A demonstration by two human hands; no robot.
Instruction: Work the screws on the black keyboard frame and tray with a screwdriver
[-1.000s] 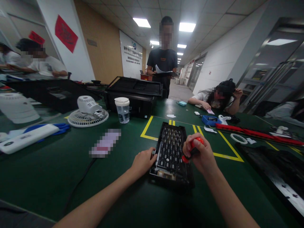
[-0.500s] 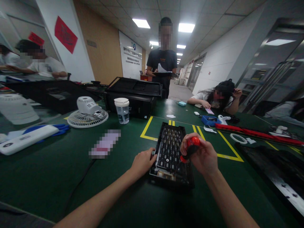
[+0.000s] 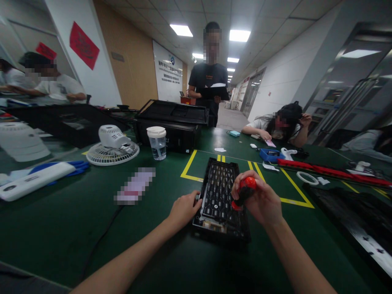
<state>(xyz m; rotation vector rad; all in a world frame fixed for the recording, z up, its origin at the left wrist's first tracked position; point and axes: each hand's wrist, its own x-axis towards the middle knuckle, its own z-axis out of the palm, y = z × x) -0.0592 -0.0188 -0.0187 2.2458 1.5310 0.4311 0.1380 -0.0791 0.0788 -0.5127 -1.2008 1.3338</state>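
A black rectangular housing [image 3: 221,192] with a honeycomb of rounded cells lies on the green table, its long sides running away from me. My left hand [image 3: 185,208] grips the housing's left edge, thumb on top and the other fingers partly hidden. In my right hand [image 3: 260,200] is a screwdriver [image 3: 247,188] with a red and black handle, its red end facing up toward me. The screwdriver's lower end is over the right side of the housing; whether its tip touches is hidden. A small round light spot shows on one cell.
Left of the housing are a phone [image 3: 136,185] with a cable, a white fan [image 3: 113,145] and a lidded cup [image 3: 157,143]. A black case [image 3: 171,126] stands behind. On the right lie a blue tray [image 3: 271,155] and a long black part [image 3: 352,220]. A person stands opposite; another sits right.
My right hand and the screwdriver have shifted only slightly, while my left hand and the housing stay put. The standing person's clipboard has been lowered and tilted a little.
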